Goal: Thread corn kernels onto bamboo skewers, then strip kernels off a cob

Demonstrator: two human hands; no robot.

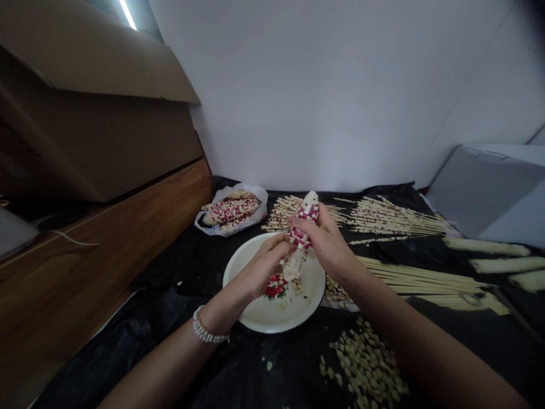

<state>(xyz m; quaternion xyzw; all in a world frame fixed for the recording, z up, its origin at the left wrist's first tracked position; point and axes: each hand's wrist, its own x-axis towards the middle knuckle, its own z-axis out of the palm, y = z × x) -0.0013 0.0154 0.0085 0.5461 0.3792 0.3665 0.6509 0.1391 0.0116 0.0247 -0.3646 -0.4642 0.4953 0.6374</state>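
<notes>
A corn cob (293,266) with red and white kernels is held upright, slightly tilted, over a white basin (251,315) with a red flower print. Its lower end is stripped bare of kernels. My right hand (327,238) wraps round the upper part of the cob, thumb across its front. With fingers bent together, my left hand (268,261) presses on the cob's side lower down; a beaded bracelet circles that wrist. Some loose kernels (297,287) lie in the basin.
Behind the basin is a plastic bag (261,199) of corn cobs (232,211). Kernel-covered skewers (378,218), bare sticks (409,275) and pale rolls (485,246) are at right. Flat seeds (366,363) lie in front on black sheeting (179,329). A cardboard box (128,136) stands left.
</notes>
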